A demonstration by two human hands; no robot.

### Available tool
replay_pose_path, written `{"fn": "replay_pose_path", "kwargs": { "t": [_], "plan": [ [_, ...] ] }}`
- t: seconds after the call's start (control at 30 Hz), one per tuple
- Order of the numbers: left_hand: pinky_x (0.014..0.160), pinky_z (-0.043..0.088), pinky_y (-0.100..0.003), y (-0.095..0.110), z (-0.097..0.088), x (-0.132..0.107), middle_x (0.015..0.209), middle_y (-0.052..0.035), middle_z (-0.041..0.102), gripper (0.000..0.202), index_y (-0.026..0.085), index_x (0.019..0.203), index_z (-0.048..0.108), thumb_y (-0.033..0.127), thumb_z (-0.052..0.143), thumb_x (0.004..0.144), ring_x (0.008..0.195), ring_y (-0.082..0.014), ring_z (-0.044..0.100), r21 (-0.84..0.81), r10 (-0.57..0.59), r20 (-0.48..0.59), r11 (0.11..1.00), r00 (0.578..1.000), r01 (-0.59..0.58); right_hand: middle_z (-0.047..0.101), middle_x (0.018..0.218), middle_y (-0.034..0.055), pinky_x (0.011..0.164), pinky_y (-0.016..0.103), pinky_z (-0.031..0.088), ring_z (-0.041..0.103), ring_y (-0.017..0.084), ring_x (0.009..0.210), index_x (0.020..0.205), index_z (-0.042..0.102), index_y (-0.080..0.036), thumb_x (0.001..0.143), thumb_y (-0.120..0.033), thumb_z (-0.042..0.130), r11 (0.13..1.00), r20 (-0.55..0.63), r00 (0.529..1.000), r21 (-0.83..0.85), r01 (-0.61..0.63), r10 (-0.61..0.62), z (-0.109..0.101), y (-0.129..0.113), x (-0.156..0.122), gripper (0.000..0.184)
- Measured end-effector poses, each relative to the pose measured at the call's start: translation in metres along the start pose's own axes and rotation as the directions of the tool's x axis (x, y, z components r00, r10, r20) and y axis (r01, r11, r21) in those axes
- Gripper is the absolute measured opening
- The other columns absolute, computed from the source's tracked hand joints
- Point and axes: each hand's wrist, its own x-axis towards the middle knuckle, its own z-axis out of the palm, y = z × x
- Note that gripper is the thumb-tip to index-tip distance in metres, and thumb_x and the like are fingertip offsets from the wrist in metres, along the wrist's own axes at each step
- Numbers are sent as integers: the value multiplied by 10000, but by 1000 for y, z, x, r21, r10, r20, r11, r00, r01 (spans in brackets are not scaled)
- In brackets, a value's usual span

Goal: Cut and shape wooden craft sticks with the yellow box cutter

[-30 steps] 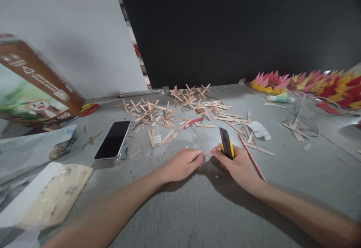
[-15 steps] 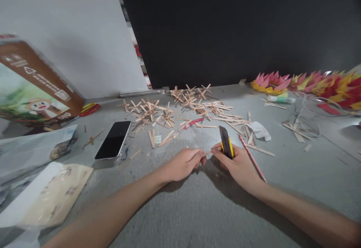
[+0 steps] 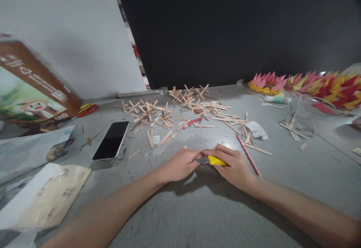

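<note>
My right hand [image 3: 232, 165] is closed around a yellow utility knife [image 3: 216, 160], its grey blade pointing left at my other hand. My left hand [image 3: 182, 164] is closed, its fingertips meeting those of my right hand. Between the fingertips a wooden craft stick is pinched, mostly hidden by the fingers and the knife. Just beyond the hands lie loose craft sticks [image 3: 165, 139] and a red strip [image 3: 192, 123]. A red pencil [image 3: 249, 155] rests right beside my right wrist.
Piles of crossed craft sticks [image 3: 148, 110] lie toward the back wall. A phone [image 3: 111, 140], paper packets [image 3: 55, 195] and a printed box [image 3: 36, 86] are at left. Crumpled tissue [image 3: 256, 130], a glue stick [image 3: 278, 99] and pointed paper pieces [image 3: 332, 90] are at right.
The utility knife has swung from upright to lying flat, blade leftward against my left hand. My hands have come together, covering the stick that showed between them.
</note>
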Motion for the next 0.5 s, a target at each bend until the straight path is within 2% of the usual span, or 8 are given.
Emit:
{"fn": "replay_pose_path", "kwargs": {
  "t": [0.13, 0.23, 0.33, 0.4, 0.5],
  "plan": [
    [757, 427, -250, -1, 0, 0, 880, -6, 702, 231, 204, 1043, 689, 178, 481, 948, 797, -165, 606, 15, 20, 15, 1000, 1000, -20, 689, 987, 38, 741, 253, 540, 682, 153, 833, 1308, 693, -278, 940, -17, 551, 999, 40, 999, -33, 34, -33, 0, 4, 1, 473],
    [689, 373, -245, 0, -1, 0, 775, 20, 618, 166, 189, 917, 642, 195, 482, 961, 709, -136, 532, -4, 42, 21, 999, 999, -42, 702, 989, 48, 728, 258, 546, 688, 161, 829, 1280, 693, -252, 931, -6, 538, 990, 48, 994, -98, 99, -95, -3, 3, 3, 455],
    [647, 324, -250, 3, -3, -1, 692, 39, 502, 278, 188, 770, 536, 247, 424, 1018, 659, -118, 446, -24, 46, 17, 999, 999, -46, 714, 969, 57, 704, 265, 547, 689, 167, 804, 1235, 694, -224, 940, -17, 526, 973, 46, 987, -166, 159, -153, -6, -1, 5, 397],
    [637, 306, -252, 4, -3, -2, 672, 47, 449, 326, 191, 740, 484, 269, 387, 1041, 647, -114, 412, -26, 43, 17, 999, 999, -42, 714, 942, 52, 679, 268, 540, 680, 166, 771, 1213, 688, -217, 947, -25, 517, 962, 53, 984, -206, 178, -171, -7, -3, 6, 370],
    [632, 288, -256, 2, -2, -1, 659, 51, 423, 288, 194, 736, 456, 237, 408, 1017, 633, -112, 396, 4, 47, 21, 999, 999, -47, 699, 915, 39, 657, 261, 534, 669, 160, 746, 1191, 675, -218, 943, -29, 515, 961, 56, 985, -216, 174, -166, -7, -3, 7, 351]
  ]
}}
